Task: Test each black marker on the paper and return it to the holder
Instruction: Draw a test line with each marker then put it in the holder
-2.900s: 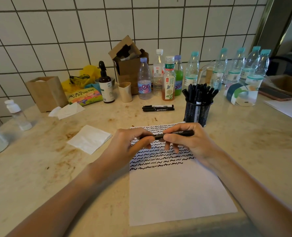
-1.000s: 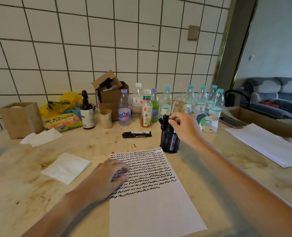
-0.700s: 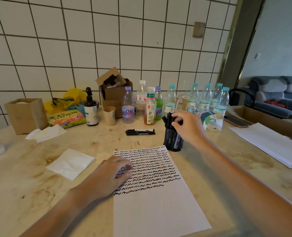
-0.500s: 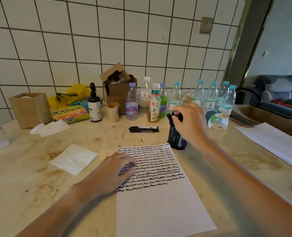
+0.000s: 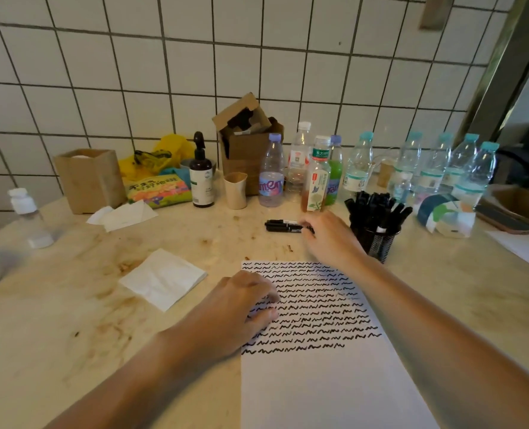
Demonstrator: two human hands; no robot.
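Head view gives me the stained counter [image 5: 56, 351] against a tiled wall [image 5: 257, 57], and on it the sheet of paper [image 5: 325, 388], its upper half filled with rows of black squiggles and its lower half blank. My left hand [image 5: 241, 308] rests on the paper's left edge, knuckles up, fingers loosely bent and grasping nothing. My right hand [image 5: 328, 236] reaches past the top of the paper, its fingertips at the right end of the two loose markers [image 5: 283, 226] lying side by side on the counter; I cannot tell whether the fingers have closed on them or only touch them. Just right of that hand stands the mesh holder [image 5: 377, 243], packed with black markers [image 5: 376, 209] standing upright. A row of bottles [image 5: 359, 162] lines the wall behind the holder, with a brown cardboard box [image 5: 244, 150] and a dark pump bottle [image 5: 200, 178] further left. A folded white napkin [image 5: 162, 278] lies on the counter left of the paper, well apart from the left hand, and a small beige cup [image 5: 235, 190] sits in front of the box
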